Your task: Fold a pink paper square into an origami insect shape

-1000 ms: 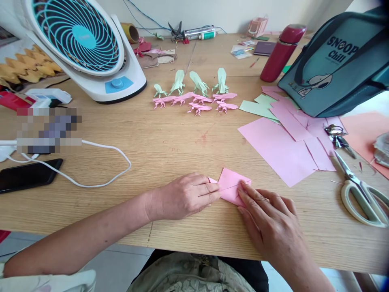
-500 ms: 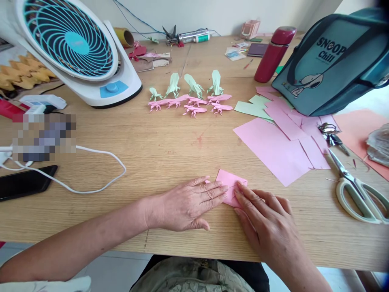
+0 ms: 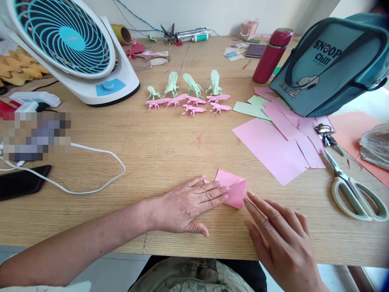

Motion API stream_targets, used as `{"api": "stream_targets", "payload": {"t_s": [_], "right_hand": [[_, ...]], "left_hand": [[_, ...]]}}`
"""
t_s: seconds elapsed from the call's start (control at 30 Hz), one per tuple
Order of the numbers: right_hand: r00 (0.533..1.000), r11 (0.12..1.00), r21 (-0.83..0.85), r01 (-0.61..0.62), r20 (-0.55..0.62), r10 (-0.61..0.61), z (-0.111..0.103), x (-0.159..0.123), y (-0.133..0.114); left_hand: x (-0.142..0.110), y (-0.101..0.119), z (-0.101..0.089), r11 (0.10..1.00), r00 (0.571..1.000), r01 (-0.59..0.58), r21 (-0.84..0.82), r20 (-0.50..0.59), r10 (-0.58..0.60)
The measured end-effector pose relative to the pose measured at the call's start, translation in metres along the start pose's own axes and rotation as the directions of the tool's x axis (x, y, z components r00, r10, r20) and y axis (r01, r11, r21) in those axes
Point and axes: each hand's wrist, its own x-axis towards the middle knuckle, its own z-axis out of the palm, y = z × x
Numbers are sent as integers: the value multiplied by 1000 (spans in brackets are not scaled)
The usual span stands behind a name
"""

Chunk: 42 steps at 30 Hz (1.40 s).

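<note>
A folded piece of pink origami paper (image 3: 236,194) lies flat on the wooden table near its front edge, with creases showing toward its right corner. My left hand (image 3: 190,202) rests flat on the paper's left part, fingers stretched out and thumb apart. Just off the lower right side of the paper is my right hand (image 3: 278,229), its fingers extended and the thumb separate, holding nothing. Part of the paper is hidden under my left fingers.
Pink folded insects (image 3: 194,109) and green folded insects (image 3: 191,85) stand in rows farther back. To the right lie a pink sheet (image 3: 270,150), scissors (image 3: 349,190) and keys (image 3: 326,136). A fan (image 3: 109,87), a bag (image 3: 319,77) and a red flask (image 3: 272,56) stand behind.
My right hand has slid off the pink paper to the right and down, uncovering its right corner. My left hand has stayed on the paper.
</note>
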Motion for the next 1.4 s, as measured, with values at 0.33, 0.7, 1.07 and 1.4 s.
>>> {"api": "stream_targets", "payload": {"t_s": [0.33,0.7,1.07,1.4], "right_hand": [[997,998,47,45,60,-48,13,2,-21],[996,998,-32,51,77,-49,11,2,-26],[999,999,-49,-11,48,14,-1,-23,-14],[993,1000,-14,-21,118,22,10,-3,-24]], "left_hand": [[2,2,-4,1000,1000,-7,19,-2,7],[2,2,-5,1000,1000,-4,28,18,4],[2,1,-1,999,999,-12,45,-34,14],[3,1,-3,997,1000,-14,76,-21,15]]}}
